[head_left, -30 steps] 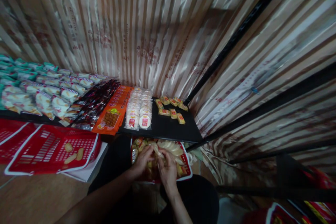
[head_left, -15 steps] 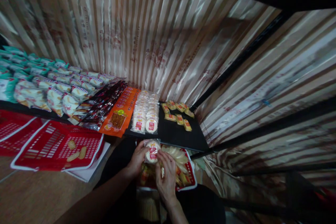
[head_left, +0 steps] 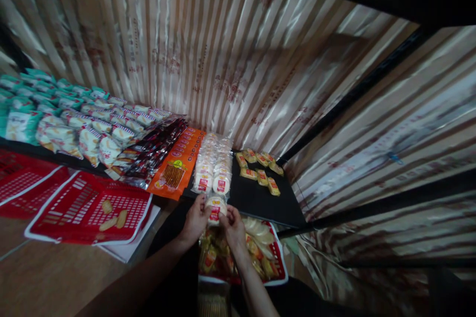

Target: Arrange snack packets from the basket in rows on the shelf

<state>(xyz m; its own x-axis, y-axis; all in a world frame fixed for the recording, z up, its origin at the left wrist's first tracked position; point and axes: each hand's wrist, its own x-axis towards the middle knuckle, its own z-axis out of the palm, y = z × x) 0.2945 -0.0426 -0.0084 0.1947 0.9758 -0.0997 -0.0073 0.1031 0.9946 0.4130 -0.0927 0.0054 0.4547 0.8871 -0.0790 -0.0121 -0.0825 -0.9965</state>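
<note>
A clear packet of round white rice crackers [head_left: 215, 208] with a red label is held between both hands. My left hand [head_left: 196, 220] pinches its left side, while my right hand [head_left: 233, 228] grips the right side. The packet is just in front of the black shelf [head_left: 256, 205]. Two rows of like cracker packets [head_left: 212, 168] lie on the shelf right behind it. Below my hands stands a red basket [head_left: 279, 255] with yellow-wrapped snacks [head_left: 256, 257] and more round white packets [head_left: 258, 228] inside.
Small yellow packets [head_left: 262, 176] lie on the shelf to the right. Left are an orange snack bag [head_left: 173, 173], dark shiny packets [head_left: 150, 146], white packets [head_left: 89, 143] and green packets [head_left: 24, 126]. A red basket [head_left: 70, 213] holds a few snacks. A black pole [head_left: 357, 89] slants past a striped curtain [head_left: 230, 44].
The cracker packet has moved up toward the shelf rows. My right hand has shifted from its front to its right edge. The view has turned slightly left.
</note>
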